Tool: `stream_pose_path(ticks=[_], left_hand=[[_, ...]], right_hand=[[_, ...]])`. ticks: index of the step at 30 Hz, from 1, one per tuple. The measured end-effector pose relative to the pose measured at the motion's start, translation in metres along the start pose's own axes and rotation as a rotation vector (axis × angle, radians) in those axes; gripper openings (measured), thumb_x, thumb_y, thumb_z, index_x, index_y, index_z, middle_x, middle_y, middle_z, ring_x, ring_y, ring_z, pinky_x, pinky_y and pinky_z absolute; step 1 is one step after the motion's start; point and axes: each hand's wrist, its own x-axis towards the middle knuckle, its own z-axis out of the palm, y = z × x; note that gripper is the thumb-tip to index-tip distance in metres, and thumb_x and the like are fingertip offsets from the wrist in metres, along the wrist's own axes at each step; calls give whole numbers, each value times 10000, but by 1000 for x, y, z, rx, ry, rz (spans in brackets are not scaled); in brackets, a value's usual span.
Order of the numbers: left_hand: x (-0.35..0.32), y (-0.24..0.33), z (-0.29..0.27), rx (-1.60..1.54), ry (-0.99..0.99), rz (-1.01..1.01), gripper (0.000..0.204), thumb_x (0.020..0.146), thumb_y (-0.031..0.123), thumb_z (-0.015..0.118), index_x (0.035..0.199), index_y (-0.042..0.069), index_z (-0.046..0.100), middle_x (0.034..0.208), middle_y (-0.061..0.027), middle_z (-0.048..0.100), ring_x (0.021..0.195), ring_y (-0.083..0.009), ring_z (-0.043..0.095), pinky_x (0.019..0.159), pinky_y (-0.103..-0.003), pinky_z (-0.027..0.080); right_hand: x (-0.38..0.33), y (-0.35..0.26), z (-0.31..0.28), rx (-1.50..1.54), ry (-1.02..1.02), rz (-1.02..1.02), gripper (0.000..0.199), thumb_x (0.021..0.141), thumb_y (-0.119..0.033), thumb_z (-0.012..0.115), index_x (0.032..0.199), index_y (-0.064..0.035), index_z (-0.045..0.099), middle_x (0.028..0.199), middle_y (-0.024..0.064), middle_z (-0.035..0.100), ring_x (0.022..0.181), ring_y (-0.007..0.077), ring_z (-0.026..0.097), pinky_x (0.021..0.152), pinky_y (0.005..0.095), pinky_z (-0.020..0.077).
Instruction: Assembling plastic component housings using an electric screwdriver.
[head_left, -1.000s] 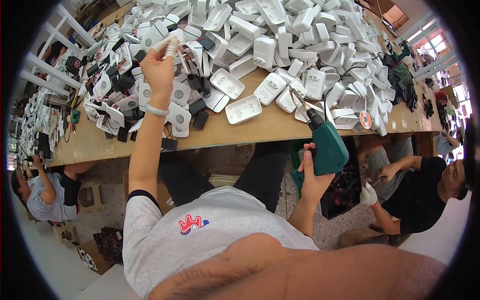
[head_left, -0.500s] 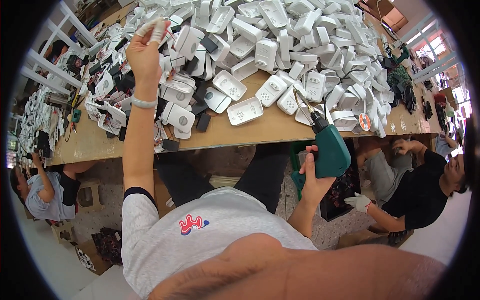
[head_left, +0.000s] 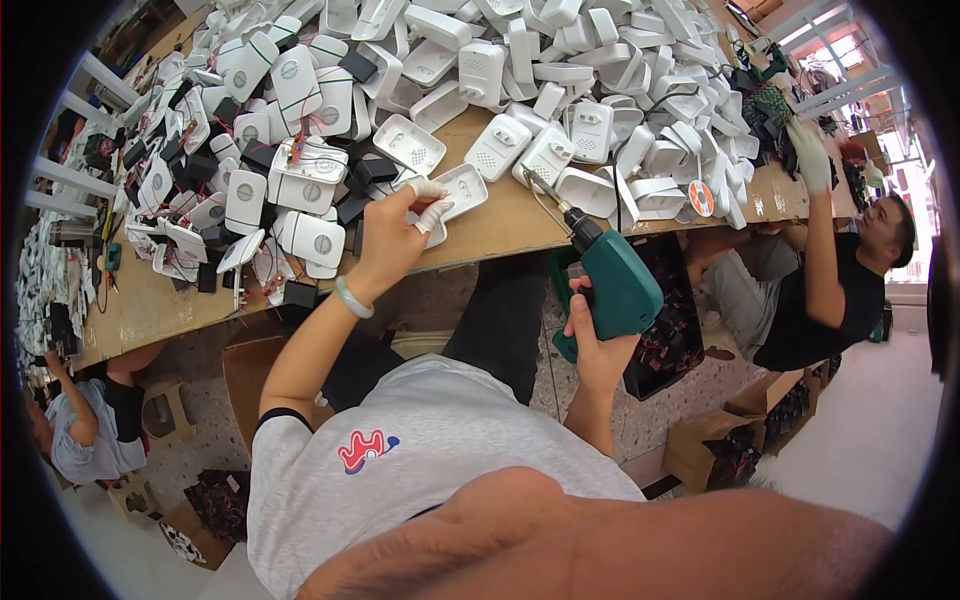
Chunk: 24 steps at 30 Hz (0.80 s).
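Note:
My left hand (head_left: pixel 398 232), with white covers on its fingertips, is bent in a pinch at the left end of a shallow white plastic shell (head_left: pixel 465 188). The fingers hide part of that shell, which is near the table's front edge. In my right hand (head_left: pixel 598 345) is a green soldering gun (head_left: pixel 622 285), gripped by its handle. Its metal tip and thin curved tube point up and left, close to white shells with two-pin plugs (head_left: pixel 545 155). Beside my left hand lies another open shell (head_left: pixel 409 145).
White units with grey discs, wires and black blocks (head_left: pixel 312 240) crowd the left of the table (head_left: pixel 430 270). White shells heap up behind, and an orange reel (head_left: pixel 701 198) stands at right. A co-worker (head_left: pixel 825 300) sits right, beyond a black crate (head_left: pixel 665 340); another person sits left.
My left hand has come down and right from over the left pile to the shell. The view has shifted; my right hand still holds the soldering gun. The co-worker at right has raised a gloved hand.

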Motion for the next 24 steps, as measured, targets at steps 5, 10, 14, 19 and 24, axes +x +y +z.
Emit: stream_pose_path(ticks=[5, 10, 14, 19, 24], left_hand=[[1, -8, 24, 116, 40, 70, 132, 823, 74, 719, 943, 26, 693, 793, -136, 666, 718, -270, 664, 641, -342, 508], [-1, -14, 43, 611, -46, 295, 194, 817, 47, 645, 1006, 6, 664, 943, -174, 650, 917, -378, 602, 828, -483, 475], [4, 10, 80, 778, -48, 412, 147, 845, 51, 636, 969, -29, 641, 952, -132, 629, 886, -336, 576, 761, -435, 473], [-4, 20, 107, 891, -95, 558, 110, 848, 84, 640, 932, 14, 639, 948, -103, 623, 870, -291, 570, 726, -415, 470], [8, 24, 121, 980, -183, 467, 98, 816, 56, 581, 901, 25, 618, 943, -105, 591, 858, -288, 545, 748, -401, 470]], right_hand=[[-1, -1, 1, -41, 39, 51, 244, 878, 4, 667, 1113, 31, 607, 961, 104, 671, 574, 75, 537, 503, 210, 437], [30, 10, -14, -73, -64, 152, 244, 875, -105, 718, 1097, -29, 650, 931, 19, 687, 681, 57, 587, 553, 216, 491], [48, 4, -41, 31, -33, 105, 220, 848, -137, 753, 1021, -20, 684, 871, 23, 703, 648, 56, 600, 550, 221, 486], [48, -2, -60, -41, -51, 80, 217, 859, -174, 746, 997, -21, 677, 828, 17, 687, 652, 63, 604, 581, 243, 496], [54, -4, -67, -26, -30, 102, 206, 857, -165, 745, 994, -26, 680, 851, 27, 696, 697, 77, 618, 619, 254, 510]])
